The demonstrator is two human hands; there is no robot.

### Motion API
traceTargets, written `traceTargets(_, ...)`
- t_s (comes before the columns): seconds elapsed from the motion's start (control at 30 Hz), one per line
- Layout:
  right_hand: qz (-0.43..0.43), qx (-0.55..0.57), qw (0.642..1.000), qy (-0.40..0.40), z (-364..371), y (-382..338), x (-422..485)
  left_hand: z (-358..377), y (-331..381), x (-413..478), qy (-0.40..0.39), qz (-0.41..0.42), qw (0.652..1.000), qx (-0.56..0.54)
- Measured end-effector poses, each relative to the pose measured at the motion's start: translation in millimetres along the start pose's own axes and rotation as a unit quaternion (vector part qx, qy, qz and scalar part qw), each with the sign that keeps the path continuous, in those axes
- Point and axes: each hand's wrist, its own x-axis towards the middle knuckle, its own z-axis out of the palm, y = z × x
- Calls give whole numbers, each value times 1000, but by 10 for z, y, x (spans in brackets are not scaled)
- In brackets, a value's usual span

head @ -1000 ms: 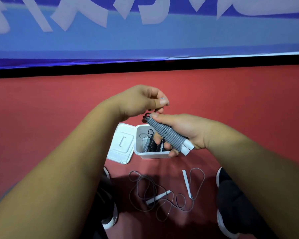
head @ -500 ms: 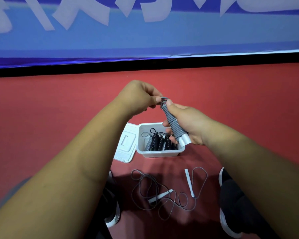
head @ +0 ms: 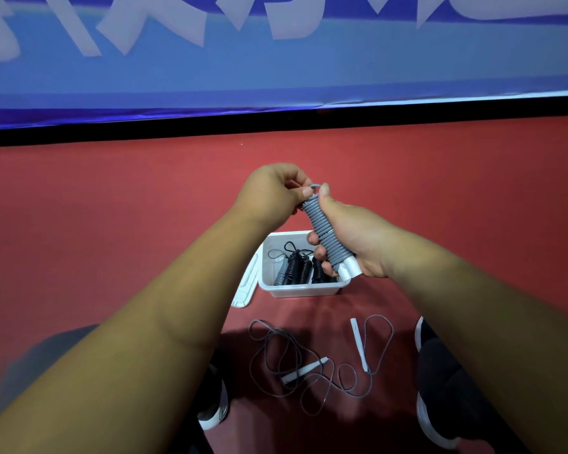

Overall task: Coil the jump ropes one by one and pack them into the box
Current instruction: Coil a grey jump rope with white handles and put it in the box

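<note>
Our left hand (head: pixel 273 194) pinches the end loop at the top of the grey coiled rope (head: pixel 320 231) between thumb and forefinger. The bundle's long axis slants from upper left to lower right, with the white handle ends lowest. Our right hand (head: pixel 358 244) wraps its grip round the middle. The box (head: pixel 302 290), with coiled ropes inside, sits on the floor (head: pixel 112 224) just below that low end, so the right hand is nearer. A loose rope (head: pixel 304 370) lies closer to us.
</note>
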Motion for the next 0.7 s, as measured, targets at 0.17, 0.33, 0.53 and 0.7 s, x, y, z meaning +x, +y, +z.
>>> traceTargets(0.17,3,-29,999,35,10,34,40,49,-10,3,-9,-18,1000,23)
traceTargets(0.33,-48,-70,994,68,43,53,35,58,8,15,-19,-80,997,-5)
traceTargets(0.53,-66,-64,991,96,67,-28,32,52,102,14,-16,-87,992,-90)
traceTargets(0.7,-73,-60,991,96,73,-119,1,84,129,13,51,-115,974,-191)
